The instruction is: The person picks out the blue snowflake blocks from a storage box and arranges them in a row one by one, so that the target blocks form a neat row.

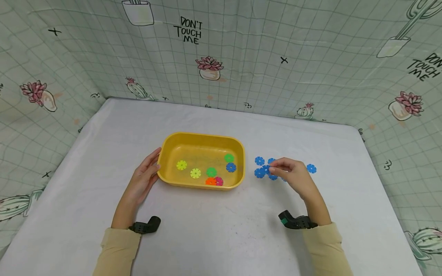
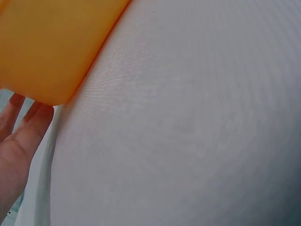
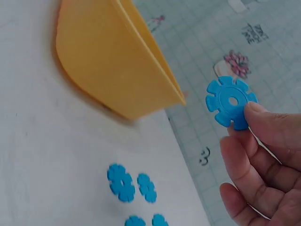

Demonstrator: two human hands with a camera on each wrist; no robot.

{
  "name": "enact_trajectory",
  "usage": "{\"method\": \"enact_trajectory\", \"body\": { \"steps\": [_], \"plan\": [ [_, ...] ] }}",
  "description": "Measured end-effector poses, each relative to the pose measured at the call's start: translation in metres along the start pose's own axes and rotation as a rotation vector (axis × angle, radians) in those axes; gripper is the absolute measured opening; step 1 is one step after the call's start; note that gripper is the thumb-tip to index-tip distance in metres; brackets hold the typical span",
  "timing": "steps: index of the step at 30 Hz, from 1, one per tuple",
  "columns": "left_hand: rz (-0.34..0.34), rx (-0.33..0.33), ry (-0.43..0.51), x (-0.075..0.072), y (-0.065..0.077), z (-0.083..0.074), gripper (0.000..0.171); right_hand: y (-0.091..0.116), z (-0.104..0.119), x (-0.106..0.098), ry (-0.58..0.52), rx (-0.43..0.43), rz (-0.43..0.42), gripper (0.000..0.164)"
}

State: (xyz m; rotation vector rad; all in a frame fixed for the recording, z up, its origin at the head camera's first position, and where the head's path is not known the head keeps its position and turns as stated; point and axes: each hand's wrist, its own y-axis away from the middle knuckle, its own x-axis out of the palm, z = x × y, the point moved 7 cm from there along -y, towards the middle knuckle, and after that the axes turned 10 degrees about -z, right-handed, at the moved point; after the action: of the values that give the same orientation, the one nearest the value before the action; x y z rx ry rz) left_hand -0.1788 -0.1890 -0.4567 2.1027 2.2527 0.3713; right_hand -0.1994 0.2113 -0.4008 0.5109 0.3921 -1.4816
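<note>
My right hand (image 1: 291,174) pinches a blue interlocking snowflake disc (image 3: 225,96) between thumb and fingers, raised above the table in the right wrist view. Below it lie several more blue snowflake discs (image 1: 259,161) in a loose cluster. My left hand (image 1: 141,179) rests against the left end of a yellow tray (image 1: 202,138), its fingers fairly straight along the outer wall. Inside the tray are yellow discs (image 1: 181,165), green discs (image 1: 211,172), one blue disc (image 1: 231,167), an orange disc (image 1: 210,181) and a pink disc (image 1: 219,181).
A white cloth (image 1: 214,230) covers the table. One blue disc (image 1: 311,168) lies apart, right of my right hand. Behind and beside the table hangs a checked curtain (image 1: 241,46) with plant drawings.
</note>
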Motion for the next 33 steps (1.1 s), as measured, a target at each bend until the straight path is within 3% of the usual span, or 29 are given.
{"method": "enact_trajectory", "body": {
  "steps": [13,17,25,33],
  "plan": [
    [0.001,0.006,-0.002,0.001,0.000,-0.001,0.052,0.006,-0.040,-0.034,0.040,0.097,-0.130,0.044],
    [0.001,0.004,-0.001,0.001,0.000,-0.001,0.053,0.006,-0.056,-0.040,0.009,0.158,-0.185,0.041],
    [0.000,0.003,0.002,0.000,0.000,-0.001,0.053,0.009,-0.075,-0.052,-0.013,0.199,-0.212,0.039],
    [0.002,0.005,0.003,0.000,0.000,-0.001,0.053,0.012,-0.098,-0.060,0.007,0.321,-0.254,0.037]
  ]
}}
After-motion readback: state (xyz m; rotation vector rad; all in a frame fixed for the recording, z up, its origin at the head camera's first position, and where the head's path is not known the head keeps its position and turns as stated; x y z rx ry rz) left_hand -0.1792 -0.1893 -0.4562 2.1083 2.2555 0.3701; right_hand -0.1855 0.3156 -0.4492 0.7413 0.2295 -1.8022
